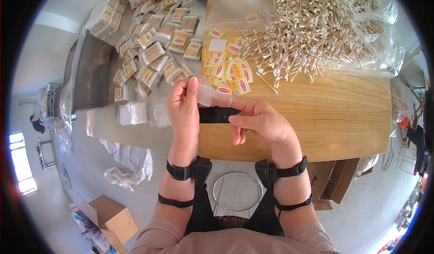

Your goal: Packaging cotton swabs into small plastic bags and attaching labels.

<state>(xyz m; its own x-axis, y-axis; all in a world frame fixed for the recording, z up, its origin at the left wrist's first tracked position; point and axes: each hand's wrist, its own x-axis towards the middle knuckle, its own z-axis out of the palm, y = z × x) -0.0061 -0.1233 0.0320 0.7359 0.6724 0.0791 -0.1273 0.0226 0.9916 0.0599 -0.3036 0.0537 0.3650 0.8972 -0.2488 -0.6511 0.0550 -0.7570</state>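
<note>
Straps [181, 171] in black around both forearms [291, 186] at lower centre of the frame. Right hand [264, 122] just right of centre, half spread, thumb apart from the index finger and no firm grip showing; index finger straight leftward, against or inside a clear bag [215, 95], cannot tell which. Left hand [183, 104] just left of centre, nearly closed, thumb and fingers pinching the bag's left end. Bag thus between the hands, touching both, a white slip [205, 96] seemingly inside; raised and drawn sideways, likely to keep thin film spread. Beneath, a dark flat object [212, 115] on the wooden table [316, 109]. At centre left, more clear bags [132, 113], probably for easy reach. Just above the hands, yellow labels [243, 85], loosely strewn, perhaps for quick picking. Farther, upper left, swab packs [153, 53]; upper right, heaped loose swabs [312, 28].
</note>
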